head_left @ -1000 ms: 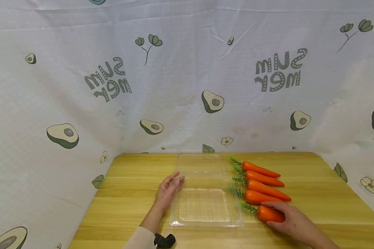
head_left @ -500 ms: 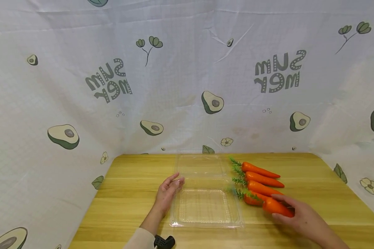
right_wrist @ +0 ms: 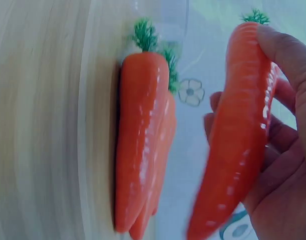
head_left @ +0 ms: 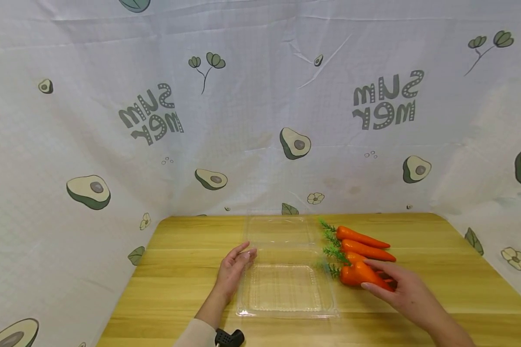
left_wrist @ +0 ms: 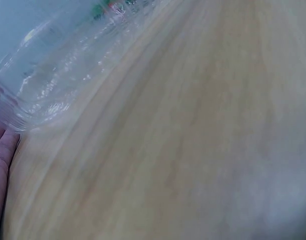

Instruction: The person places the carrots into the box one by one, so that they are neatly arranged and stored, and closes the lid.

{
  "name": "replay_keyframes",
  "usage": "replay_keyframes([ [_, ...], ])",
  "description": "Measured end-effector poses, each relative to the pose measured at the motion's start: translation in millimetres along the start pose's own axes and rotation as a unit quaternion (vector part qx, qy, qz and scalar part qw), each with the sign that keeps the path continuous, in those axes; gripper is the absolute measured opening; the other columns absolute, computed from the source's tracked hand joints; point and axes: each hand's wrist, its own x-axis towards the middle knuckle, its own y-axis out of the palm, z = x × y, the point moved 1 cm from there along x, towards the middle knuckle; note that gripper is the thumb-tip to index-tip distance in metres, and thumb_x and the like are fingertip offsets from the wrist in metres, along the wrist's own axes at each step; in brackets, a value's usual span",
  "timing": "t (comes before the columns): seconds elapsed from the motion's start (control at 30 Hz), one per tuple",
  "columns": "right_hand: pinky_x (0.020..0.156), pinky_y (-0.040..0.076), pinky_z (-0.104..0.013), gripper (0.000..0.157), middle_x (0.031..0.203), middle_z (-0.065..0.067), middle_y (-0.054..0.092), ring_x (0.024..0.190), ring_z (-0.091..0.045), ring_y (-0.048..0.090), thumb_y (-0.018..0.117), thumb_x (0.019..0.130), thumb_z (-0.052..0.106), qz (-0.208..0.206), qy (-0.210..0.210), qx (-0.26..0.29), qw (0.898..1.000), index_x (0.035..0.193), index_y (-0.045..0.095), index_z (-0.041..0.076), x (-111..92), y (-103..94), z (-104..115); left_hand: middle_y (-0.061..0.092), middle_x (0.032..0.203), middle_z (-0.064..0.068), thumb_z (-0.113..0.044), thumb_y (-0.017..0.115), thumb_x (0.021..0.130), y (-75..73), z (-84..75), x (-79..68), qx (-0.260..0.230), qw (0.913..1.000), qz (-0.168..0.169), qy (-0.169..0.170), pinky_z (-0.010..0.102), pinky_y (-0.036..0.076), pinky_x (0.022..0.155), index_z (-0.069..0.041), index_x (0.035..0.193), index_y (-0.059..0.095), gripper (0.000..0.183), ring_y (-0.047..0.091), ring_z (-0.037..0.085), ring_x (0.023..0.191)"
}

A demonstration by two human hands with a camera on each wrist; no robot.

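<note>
An orange toy carrot [head_left: 364, 273] with a green leafy top is raised in my right hand [head_left: 410, 294]; the right wrist view shows the thumb on one side of the held carrot [right_wrist: 237, 125] and fingers round the other. Beneath and behind it, several similar carrots [head_left: 364, 236] lie in a row on the table, tops toward the left. A clear plastic hinged box [head_left: 286, 313] stands in the middle, its lid [head_left: 280, 229] folded back. My left hand [head_left: 231, 272] rests at the box's left side, its relaxed fingers touching the edge near the hinge.
The wooden table [head_left: 178, 299] ends at the back against a white curtain [head_left: 243, 96] printed with avocados. By the left wrist sits a small black device [head_left: 229, 337]. The carrot tops come close to the box's right side.
My right hand has lifted the nearest carrot off the table and carried it away from me and slightly left, over the other carrots. The left hand and the box have stayed in place.
</note>
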Motion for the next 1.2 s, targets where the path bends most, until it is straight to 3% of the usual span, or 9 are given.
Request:
replay_keyframes([
  [0.17,0.075,0.057,-0.026,0.055,0.118,-0.008,0.074,0.094,-0.014,0.066,0.086,0.078,0.044,-0.005,-0.004,0.007,1.0,0.123,0.073,0.015,4,4.4,11,0.06,0.138,0.03,-0.008,0.056,0.103,0.0,1.4,0.7,-0.007,1.0,-0.002,-0.001,0.036,0.049,0.112,0.013,0.149,0.038,0.053,0.068,0.013,0.117],
  [0.33,0.068,0.053,-0.023,0.047,0.109,-0.003,0.077,0.083,0.002,0.058,0.091,0.074,0.036,-0.038,-0.046,0.018,0.998,0.115,0.076,0.018,8,9.1,21,0.06,0.138,0.031,-0.009,0.056,0.103,0.4,0.9,1.1,-0.008,1.0,0.0,-0.003,0.042,0.046,0.115,0.013,0.149,0.037,0.055,0.065,0.025,0.125],
  [0.5,0.067,0.052,-0.022,0.046,0.105,0.003,0.076,0.08,0.004,0.055,0.093,0.071,0.033,-0.045,-0.068,0.027,0.996,0.112,0.077,0.02,11,13.2,29,0.061,0.138,0.029,-0.009,0.057,0.103,-0.3,0.6,1.1,-0.003,1.0,-0.001,-0.005,0.041,0.047,0.113,0.013,0.149,0.038,0.054,0.065,0.026,0.126],
  [0.83,0.067,0.054,-0.021,0.043,0.11,0.0,0.075,0.083,0.003,0.057,0.088,0.079,0.036,-0.014,-0.054,0.069,0.996,0.117,0.076,0.02,16,20.1,42,0.061,0.138,0.03,-0.008,0.057,0.103,-2.3,1.6,2.9,-0.011,0.9999,0.001,-0.01,0.037,0.049,0.112,0.013,0.15,0.037,0.055,0.068,0.012,0.117],
  [1.2,0.064,0.052,-0.021,0.041,0.105,0.006,0.073,0.081,0.005,0.057,0.085,0.082,0.035,0.0,-0.079,0.097,0.992,0.119,0.075,0.02,21,25.7,54,0.06,0.138,0.03,-0.008,0.057,0.103,-2.8,2.5,3.2,-0.007,0.9999,0.003,-0.01,0.042,0.046,0.114,0.013,0.15,0.037,0.055,0.061,0.035,0.13],
])
